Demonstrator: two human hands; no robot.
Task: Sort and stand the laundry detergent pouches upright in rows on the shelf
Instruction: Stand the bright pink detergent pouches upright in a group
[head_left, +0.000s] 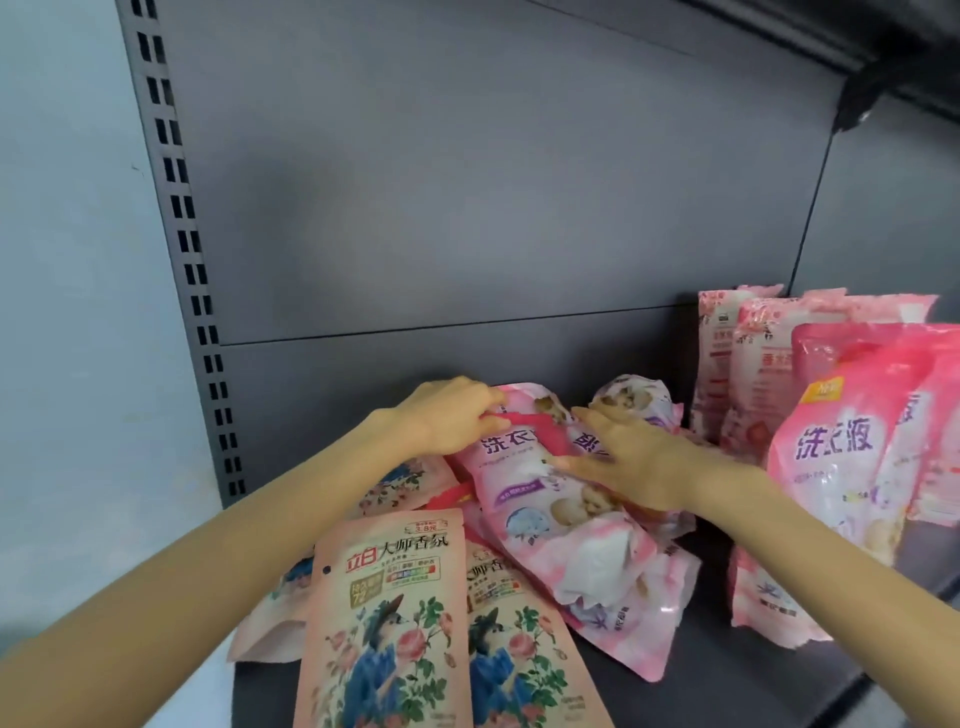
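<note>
A heap of detergent pouches lies flat on the dark shelf. On top is a pink pouch with purple lettering. My left hand grips its upper left edge, fingers curled over it. Across the pouch's right side lies my right hand, fingers straight, with the thumb under the edge. In front lie two peach pouches printed with a figure in blue and roses. At the right, several pink pouches stand upright in rows.
A second pink pouch lies behind my right hand. The grey back panel rises behind the heap, with a slotted upright at the left. An upper shelf edge overhangs at the top right. The left back of the shelf holds no pouches.
</note>
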